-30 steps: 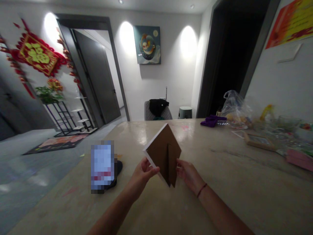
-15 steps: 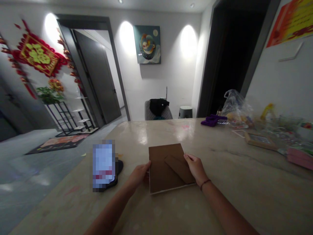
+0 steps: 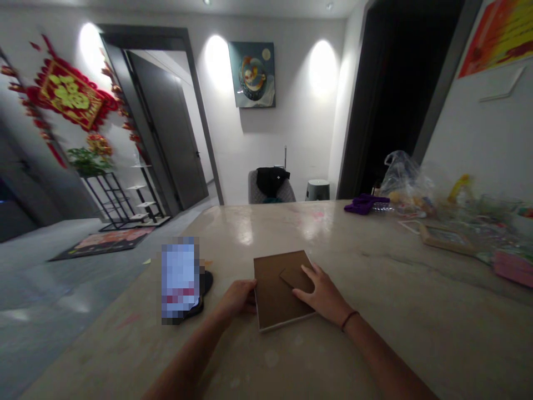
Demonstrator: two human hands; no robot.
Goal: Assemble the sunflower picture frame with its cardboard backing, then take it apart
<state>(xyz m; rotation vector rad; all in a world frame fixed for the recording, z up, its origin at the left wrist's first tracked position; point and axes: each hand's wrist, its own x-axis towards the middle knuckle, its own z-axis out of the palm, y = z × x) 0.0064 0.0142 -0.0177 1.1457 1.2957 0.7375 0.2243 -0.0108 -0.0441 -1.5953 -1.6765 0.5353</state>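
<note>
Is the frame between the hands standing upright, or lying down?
Lying down: the frame has its brown back facing up, the right hand on it, the left hand at its edge.

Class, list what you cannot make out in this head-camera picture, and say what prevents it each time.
All in the head view:
- Front of the frame: hidden, since its brown back faces up.
- Part of the back's flap: covered by the right hand.
- Screen content: lost in pixel blocks.
- Red-and-yellow poster: cut off by the picture's edge.
- Inside the right-hand doorway: too dark.
</note>
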